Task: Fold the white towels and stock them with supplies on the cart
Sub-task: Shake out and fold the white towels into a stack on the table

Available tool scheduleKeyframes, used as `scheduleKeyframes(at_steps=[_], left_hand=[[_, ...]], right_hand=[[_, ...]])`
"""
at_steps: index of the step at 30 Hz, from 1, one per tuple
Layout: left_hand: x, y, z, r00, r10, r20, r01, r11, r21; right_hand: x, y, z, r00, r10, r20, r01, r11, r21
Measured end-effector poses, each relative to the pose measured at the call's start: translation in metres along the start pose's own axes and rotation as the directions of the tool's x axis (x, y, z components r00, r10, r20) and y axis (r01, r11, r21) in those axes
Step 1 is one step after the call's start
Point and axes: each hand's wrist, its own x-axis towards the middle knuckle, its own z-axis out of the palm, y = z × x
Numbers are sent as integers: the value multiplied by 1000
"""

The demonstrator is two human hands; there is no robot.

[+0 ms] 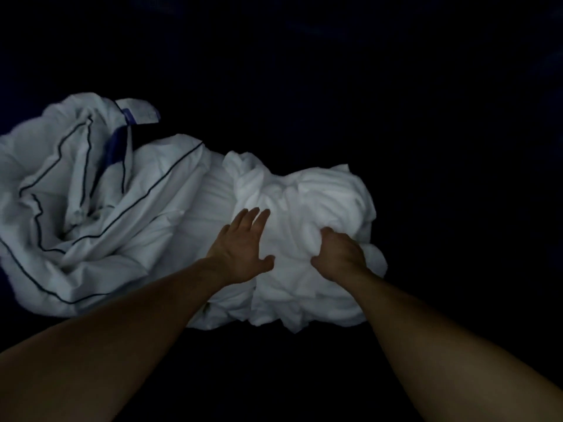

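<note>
- A crumpled white bed linen with thin dark piping [91, 208] fills the left of the frame, from the upper left down to the lower left. Its folds bunch high, and the piping runs across it in bent lines.
- A white sewn-in label with a blue edge [138, 112] sticks out from the linen's upper edge. Its print is too blurred to read.
- A dark blue strip [114, 147] shows just below the label.
- A very dark surface [426, 117] lies under the linen and takes up the top, right and bottom of the frame. It is too dim to identify.
</note>
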Motion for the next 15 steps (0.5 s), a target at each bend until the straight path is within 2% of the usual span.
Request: scheduleKeyframes(at_steps=[4, 10, 12, 15], left_hand=[[-33, 29, -44, 995, 61, 83, -51, 991, -120], [-89, 101, -129, 995, 93, -34, -98, 984, -151], [-108, 130, -163, 988, 136, -71, -144, 982, -120], [-144, 174, -208, 974, 164, -154, -202, 940, -274]], right_hand=[[-66, -12, -65, 994, -82, -67, 90, 987, 132], [-182, -51, -163, 960, -173, -221, 192, 979, 67], [-222, -58, -196, 922, -267, -282, 276, 961, -5], [-279, -56, -239, 825, -335, -454, 395, 918, 42]])
